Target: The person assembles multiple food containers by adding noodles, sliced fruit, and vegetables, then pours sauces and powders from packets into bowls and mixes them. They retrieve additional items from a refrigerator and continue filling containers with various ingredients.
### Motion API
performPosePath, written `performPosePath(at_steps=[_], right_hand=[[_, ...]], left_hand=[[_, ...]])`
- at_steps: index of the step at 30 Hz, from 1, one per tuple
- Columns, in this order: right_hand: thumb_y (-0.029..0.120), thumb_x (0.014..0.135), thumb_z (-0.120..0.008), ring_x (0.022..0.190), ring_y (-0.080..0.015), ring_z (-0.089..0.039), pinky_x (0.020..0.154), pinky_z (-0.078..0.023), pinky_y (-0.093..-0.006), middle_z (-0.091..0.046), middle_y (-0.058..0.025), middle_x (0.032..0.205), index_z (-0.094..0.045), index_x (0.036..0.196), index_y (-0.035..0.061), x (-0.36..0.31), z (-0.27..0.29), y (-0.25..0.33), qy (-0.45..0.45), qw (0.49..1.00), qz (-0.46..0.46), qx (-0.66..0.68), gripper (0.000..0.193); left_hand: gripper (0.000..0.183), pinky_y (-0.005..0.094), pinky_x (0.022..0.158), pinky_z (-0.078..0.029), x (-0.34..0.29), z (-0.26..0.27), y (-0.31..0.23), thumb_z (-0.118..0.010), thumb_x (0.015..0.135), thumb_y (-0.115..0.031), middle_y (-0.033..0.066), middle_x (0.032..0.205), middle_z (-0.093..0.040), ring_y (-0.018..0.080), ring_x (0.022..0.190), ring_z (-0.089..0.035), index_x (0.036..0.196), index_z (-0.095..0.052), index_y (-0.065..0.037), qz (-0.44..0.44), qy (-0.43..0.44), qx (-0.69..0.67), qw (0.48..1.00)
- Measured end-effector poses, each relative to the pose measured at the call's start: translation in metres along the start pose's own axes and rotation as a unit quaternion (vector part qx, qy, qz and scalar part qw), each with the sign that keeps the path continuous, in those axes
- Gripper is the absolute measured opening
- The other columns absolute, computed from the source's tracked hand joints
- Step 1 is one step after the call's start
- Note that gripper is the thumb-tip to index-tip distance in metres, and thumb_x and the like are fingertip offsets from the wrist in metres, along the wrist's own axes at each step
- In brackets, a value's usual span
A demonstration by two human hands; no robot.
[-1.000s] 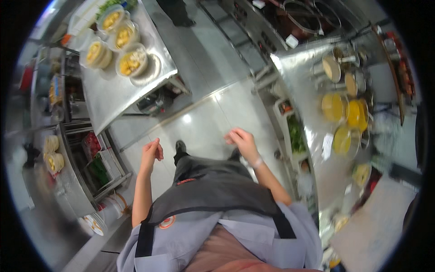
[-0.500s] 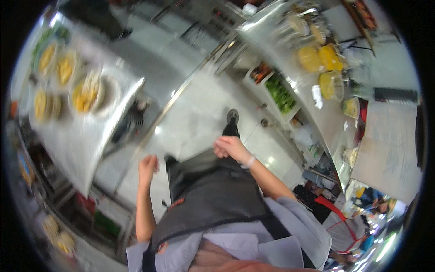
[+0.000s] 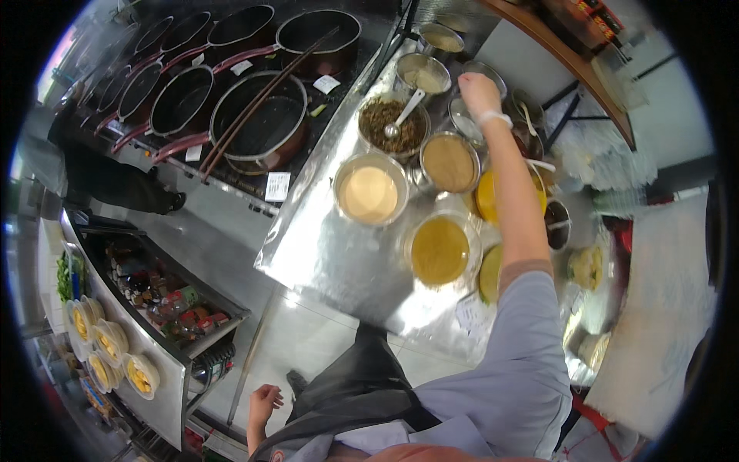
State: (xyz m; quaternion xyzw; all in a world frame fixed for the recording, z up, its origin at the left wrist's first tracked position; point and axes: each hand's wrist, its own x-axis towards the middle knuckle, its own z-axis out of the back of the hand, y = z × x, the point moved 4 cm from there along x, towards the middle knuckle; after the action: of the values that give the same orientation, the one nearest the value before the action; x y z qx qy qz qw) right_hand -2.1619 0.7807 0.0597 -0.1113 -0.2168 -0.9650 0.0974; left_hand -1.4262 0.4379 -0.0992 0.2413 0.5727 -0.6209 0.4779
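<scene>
1. Far left: round, clear plastic tubs of yellow pieces (image 3: 152, 366) stand on a stainless-steel table (image 3: 171, 406).
2. Upper left: a black-lined, dark red, long-handled pot (image 3: 289, 150) stands on the stove.
3. Lower left: the left hand (image 3: 265, 399) hangs beside the body, well apart from the worktop (image 3: 327, 266); its fingers are loosely curled, partly open, with nothing visible in them.
4. Centre: on the worktop, a round container of pale cream-coloured liquid (image 3: 373, 160) stands near dark brown shredded food (image 3: 376, 123) with a white-handled metal spoon (image 3: 406, 112) resting in it.
5. Right of centre: the right hand (image 3: 480, 94) is at the round, steel-rimmed container (image 3: 488, 68) at the worktop's rear. Its fingers are curled; their gap, contact and any hold cannot be told.
6. Step in hand, as judged: a reach across the containers. The next move calls for forearm clearance above the rims and a steady wrist.
</scene>
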Motion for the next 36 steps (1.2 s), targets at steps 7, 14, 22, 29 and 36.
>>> performPosePath(at_steps=[7, 14, 22, 29, 36], right_hand=[[0.015, 0.083, -0.049, 0.103, -0.0347, -0.061, 0.088, -0.048, -0.0401, -0.064, -0.0194, 0.107, -0.068, 0.097, 0.0013, 0.115, -0.107, -0.061, 0.176, 0.970, -0.130, -0.109, 0.028], [0.023, 0.083, -0.050, 0.108, -0.0361, -0.058, 0.090, -0.047, -0.0416, -0.061, -0.0214, 0.113, -0.067, 0.101, 0.0021, 0.132, -0.137, -0.095, 0.194, 0.959, -0.207, 0.016, 0.032], [0.040, 0.085, -0.058, 0.089, -0.0220, -0.061, 0.075, -0.049, -0.0392, -0.063, -0.0100, 0.106, -0.059, 0.116, 0.0062, 0.133, -0.141, -0.096, 0.335, 0.915, -0.161, 0.154, 0.046], [0.032, 0.093, -0.050, 0.040, -0.0105, -0.034, 0.041, -0.024, -0.0300, -0.036, 0.0010, 0.042, -0.043, 0.054, 0.0123, 0.009, 0.074, 0.050, 0.162, 0.947, 0.272, 0.059, 0.044], [0.031, 0.091, -0.053, 0.043, -0.0036, -0.031, 0.039, -0.017, -0.0208, -0.037, 0.0053, 0.055, -0.046, 0.065, 0.0126, -0.367, 0.119, 0.251, 0.366, 0.853, 0.118, 0.354, 0.032]], left_hand=[[0.019, 0.0246, 0.047, -0.048, -0.006, -0.018, -0.064, -0.055, 0.089, -0.016, 0.0086, 0.069, -0.063, 0.0143, 0.056, -0.061, 0.088, -0.061, 0.002, 0.025, -0.118, -0.008, 0.993], [0.021, 0.0269, 0.049, -0.049, 0.010, -0.052, -0.070, -0.056, 0.090, -0.018, 0.0084, 0.069, -0.063, 0.0150, 0.055, -0.061, 0.086, -0.061, 0.002, 0.033, -0.057, -0.021, 0.998], [0.028, 0.0301, 0.057, -0.049, -0.024, -0.037, -0.043, -0.057, 0.090, -0.027, 0.0085, 0.066, -0.064, 0.0156, 0.059, -0.062, 0.082, -0.064, 0.000, -0.003, -0.134, 0.090, 0.987], [0.046, 0.0335, 0.055, -0.048, -0.086, 0.003, 0.048, -0.051, 0.091, -0.040, 0.0081, 0.049, -0.057, 0.0200, 0.045, -0.058, 0.068, -0.065, -0.003, 0.077, -0.279, 0.127, 0.949], [0.031, 0.0379, 0.064, -0.050, -0.129, 0.065, 0.241, -0.060, 0.086, -0.032, 0.0114, 0.070, -0.065, 0.0249, 0.062, -0.064, 0.089, -0.062, -0.001, -0.008, -0.352, 0.015, 0.936]])
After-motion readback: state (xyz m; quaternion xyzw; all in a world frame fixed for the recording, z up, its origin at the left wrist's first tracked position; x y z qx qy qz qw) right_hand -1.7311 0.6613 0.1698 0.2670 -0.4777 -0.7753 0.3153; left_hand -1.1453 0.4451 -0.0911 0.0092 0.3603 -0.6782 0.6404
